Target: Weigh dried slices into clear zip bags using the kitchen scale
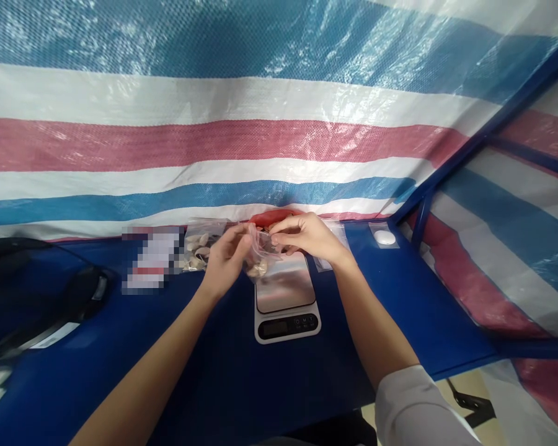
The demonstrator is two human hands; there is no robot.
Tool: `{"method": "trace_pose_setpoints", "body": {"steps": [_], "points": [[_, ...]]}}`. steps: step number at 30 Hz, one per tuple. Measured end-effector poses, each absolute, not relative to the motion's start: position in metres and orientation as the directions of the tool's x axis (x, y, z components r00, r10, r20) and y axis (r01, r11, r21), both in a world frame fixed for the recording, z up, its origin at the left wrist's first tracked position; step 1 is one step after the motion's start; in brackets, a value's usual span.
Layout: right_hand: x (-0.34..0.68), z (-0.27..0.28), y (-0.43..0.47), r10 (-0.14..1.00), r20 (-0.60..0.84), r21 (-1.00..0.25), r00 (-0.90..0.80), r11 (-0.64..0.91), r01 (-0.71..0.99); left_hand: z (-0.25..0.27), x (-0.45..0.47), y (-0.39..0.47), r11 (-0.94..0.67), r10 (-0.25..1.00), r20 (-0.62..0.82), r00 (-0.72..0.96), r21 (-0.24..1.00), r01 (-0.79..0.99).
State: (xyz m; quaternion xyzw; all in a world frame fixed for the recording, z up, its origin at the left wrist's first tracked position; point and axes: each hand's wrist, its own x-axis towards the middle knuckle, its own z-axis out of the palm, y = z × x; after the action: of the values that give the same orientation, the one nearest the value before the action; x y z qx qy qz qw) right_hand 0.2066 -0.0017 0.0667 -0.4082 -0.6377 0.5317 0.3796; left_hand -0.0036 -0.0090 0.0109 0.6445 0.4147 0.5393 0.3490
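Observation:
My left hand (227, 259) is closed on one edge of a small clear zip bag (257, 267), with pale pieces lying in its bottom. My right hand (310, 236) has its fingers pinched at the bag's mouth, on the other side; whether something else is between those fingertips I cannot make out. The bag hangs over the far left part of a white kitchen scale (286, 297) with a steel plate. Its display looks dark. Behind both hands a red bowl (270, 217) shows only its rim and part of its inside.
Left of my left hand lies a larger clear bag (198, 248) of pale and dark pieces. A blurred-out printed packet (153, 259) and a black headset-like object (51, 297) lie farther left. To the right are a flat clear bag (324, 263) and a white round item (384, 237).

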Motion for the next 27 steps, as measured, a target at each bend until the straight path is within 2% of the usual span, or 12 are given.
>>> {"method": "trace_pose_setpoints", "body": {"steps": [3, 7, 11, 14, 17, 21, 24, 27], "points": [[0.206, 0.064, 0.001, 0.942, 0.015, -0.996, -0.336, 0.045, 0.080, 0.001, -0.002, -0.015, -0.526, 0.851, 0.485, 0.203, 0.784, 0.331], [0.205, 0.062, 0.003, 0.928, 0.004, -0.996, -0.373, 0.035, 0.078, -0.006, 0.007, -0.021, -0.525, 0.835, 0.521, 0.178, 0.656, 0.542], [0.212, 0.060, 0.007, 0.919, 0.031, -0.986, -0.392, 0.093, 0.142, 0.000, 0.013, -0.021, -0.514, 0.825, 0.549, 0.133, 0.631, 0.580], [0.226, 0.053, 0.016, 0.923, 0.106, -0.949, -0.369, 0.205, 0.239, 0.009, 0.011, -0.016, -0.453, 0.865, 0.493, 0.091, 0.692, 0.561], [0.240, 0.043, 0.027, 0.921, 0.208, -0.829, -0.329, 0.345, 0.440, 0.017, 0.008, -0.009, -0.359, 0.917, 0.394, 0.057, 0.759, 0.543], [0.246, 0.035, 0.034, 0.917, 0.120, -0.537, -0.381, 0.383, 0.752, 0.020, 0.004, -0.002, -0.325, 0.936, 0.348, 0.061, 0.782, 0.532], [0.241, 0.034, 0.033, 0.883, 0.004, -0.361, -0.468, 0.438, 0.823, 0.017, 0.001, -0.002, -0.316, 0.941, 0.331, 0.068, 0.791, 0.524], [0.235, 0.031, 0.032, 0.866, -0.056, -0.284, -0.496, 0.463, 0.840, 0.012, -0.002, -0.003, -0.322, 0.941, 0.329, 0.077, 0.804, 0.500]]}}
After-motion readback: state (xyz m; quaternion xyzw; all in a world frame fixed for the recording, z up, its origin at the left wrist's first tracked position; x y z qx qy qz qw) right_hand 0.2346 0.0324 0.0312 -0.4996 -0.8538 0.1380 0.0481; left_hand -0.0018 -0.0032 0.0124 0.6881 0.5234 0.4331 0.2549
